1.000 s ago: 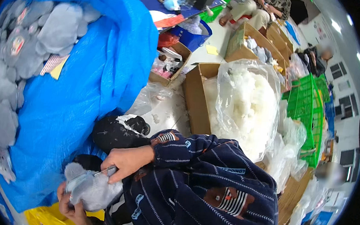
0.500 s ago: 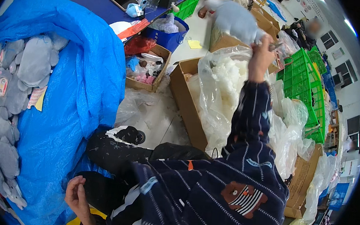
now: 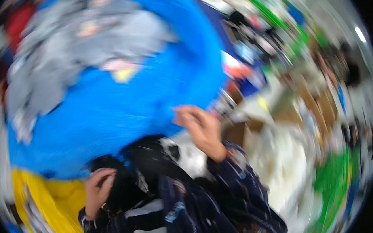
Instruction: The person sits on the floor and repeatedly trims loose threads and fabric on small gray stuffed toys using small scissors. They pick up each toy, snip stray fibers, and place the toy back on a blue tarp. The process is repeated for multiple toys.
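Observation:
The view is smeared by motion. My right hand (image 3: 201, 129) hangs over the near right edge of the blue plastic sheet (image 3: 107, 114), its fingers bent together; whatever they may hold is hidden. My left hand (image 3: 99, 189) rests by my dark-clad knee, loosely curled, with thumb and fingers apart and nothing seen in it. On the far left part of the sheet lies a heap of grey plush pieces (image 3: 73, 44). A small pink and yellow paper (image 3: 123, 73) sits at the heap's near edge.
Yellow cloth or sheeting (image 3: 50, 202) lies at the lower left. To my right are white stuffing (image 3: 277, 164) in clear plastic and a green crate (image 3: 333, 191). Beyond the sheet stands a cluttered blue table (image 3: 210, 21).
My head has turned left, bringing the blue sheet to the middle. My right hand has come back from the boxes at the far right; the blurred grey-blue piece beside it is gone from there.

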`<state>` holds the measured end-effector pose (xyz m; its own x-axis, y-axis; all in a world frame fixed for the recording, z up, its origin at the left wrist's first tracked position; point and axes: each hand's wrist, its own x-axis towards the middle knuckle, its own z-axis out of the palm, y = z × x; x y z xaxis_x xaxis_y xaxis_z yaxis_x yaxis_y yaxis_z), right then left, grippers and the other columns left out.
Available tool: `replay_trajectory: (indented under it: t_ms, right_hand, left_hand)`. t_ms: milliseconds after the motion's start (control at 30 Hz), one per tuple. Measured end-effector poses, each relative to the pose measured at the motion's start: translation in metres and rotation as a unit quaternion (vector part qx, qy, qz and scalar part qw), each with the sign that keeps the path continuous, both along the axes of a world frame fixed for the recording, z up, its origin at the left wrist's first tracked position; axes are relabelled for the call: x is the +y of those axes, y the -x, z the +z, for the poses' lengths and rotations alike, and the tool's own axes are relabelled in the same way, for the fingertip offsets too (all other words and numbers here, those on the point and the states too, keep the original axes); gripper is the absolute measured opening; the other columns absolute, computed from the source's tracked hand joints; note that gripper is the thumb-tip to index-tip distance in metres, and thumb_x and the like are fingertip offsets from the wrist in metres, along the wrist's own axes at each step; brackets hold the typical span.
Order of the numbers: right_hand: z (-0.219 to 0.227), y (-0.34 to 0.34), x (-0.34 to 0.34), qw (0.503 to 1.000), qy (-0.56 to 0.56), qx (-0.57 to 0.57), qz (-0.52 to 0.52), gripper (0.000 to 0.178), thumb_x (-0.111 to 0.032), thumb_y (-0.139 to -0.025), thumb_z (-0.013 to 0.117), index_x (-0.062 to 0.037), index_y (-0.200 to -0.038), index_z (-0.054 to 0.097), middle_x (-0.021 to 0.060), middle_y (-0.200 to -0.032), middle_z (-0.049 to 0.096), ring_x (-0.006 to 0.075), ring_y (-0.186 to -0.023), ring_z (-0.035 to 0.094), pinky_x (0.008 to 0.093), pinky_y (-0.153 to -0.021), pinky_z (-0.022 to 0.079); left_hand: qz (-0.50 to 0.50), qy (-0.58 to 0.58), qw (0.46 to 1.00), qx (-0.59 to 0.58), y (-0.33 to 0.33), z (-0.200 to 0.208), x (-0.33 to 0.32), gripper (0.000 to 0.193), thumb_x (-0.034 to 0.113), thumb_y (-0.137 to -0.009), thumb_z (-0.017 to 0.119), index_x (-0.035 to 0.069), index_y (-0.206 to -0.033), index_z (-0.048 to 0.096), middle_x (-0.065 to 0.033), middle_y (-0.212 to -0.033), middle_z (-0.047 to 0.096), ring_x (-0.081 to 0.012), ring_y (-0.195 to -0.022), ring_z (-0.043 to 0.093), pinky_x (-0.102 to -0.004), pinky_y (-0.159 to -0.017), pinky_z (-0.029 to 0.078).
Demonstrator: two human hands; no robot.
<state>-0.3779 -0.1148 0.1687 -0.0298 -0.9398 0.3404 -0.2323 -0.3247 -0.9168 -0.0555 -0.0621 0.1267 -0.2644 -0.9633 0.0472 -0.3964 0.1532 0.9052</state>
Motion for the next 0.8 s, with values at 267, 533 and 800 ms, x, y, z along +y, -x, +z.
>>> replay_trajectory:
  t_ms: [267, 533, 800]
  right_hand:
    - [0.053, -0.067, -0.072, 0.971, 0.066, 0.227, 0.043, 0.016, -0.003, -0.083, 0.063, 0.0006, -0.098, 0.065, 0.0115, -0.080, 0.061, 0.0184, -0.072, 0.061, 0.0291, -0.063, 0.047]
    - [0.029, -0.184, -0.156, 0.962, 0.025, 0.217, 0.164, 0.035, -0.025, -0.084, 0.065, 0.0067, -0.097, 0.062, 0.0170, -0.074, 0.064, 0.0227, -0.064, 0.061, 0.0329, -0.060, 0.047]
    - [0.017, -0.241, -0.168, 0.967, -0.153, -0.005, 0.203, 0.027, -0.025, -0.083, 0.065, 0.0017, -0.083, 0.060, 0.0023, -0.065, 0.055, 0.0078, -0.054, 0.050, 0.0223, -0.049, 0.039]
  left_hand:
    - [0.050, 0.060, 0.993, 0.084, -0.029, -0.007, -0.020, 0.014, 0.009, -0.085, 0.063, 0.002, -0.096, 0.068, -0.0108, -0.091, 0.067, -0.0195, -0.080, 0.064, -0.0295, -0.068, 0.050]
    - [0.056, 0.065, 0.990, 0.114, -0.038, -0.021, -0.009, 0.014, 0.011, -0.087, 0.061, 0.003, -0.097, 0.066, -0.0102, -0.085, 0.065, -0.0211, -0.073, 0.063, -0.0300, -0.062, 0.048]
    - [0.165, 0.189, 0.967, 0.038, -0.061, -0.002, -0.001, 0.022, 0.009, -0.082, 0.064, 0.001, -0.102, 0.062, -0.0149, -0.099, 0.064, -0.0282, -0.084, 0.063, -0.0343, -0.073, 0.049]
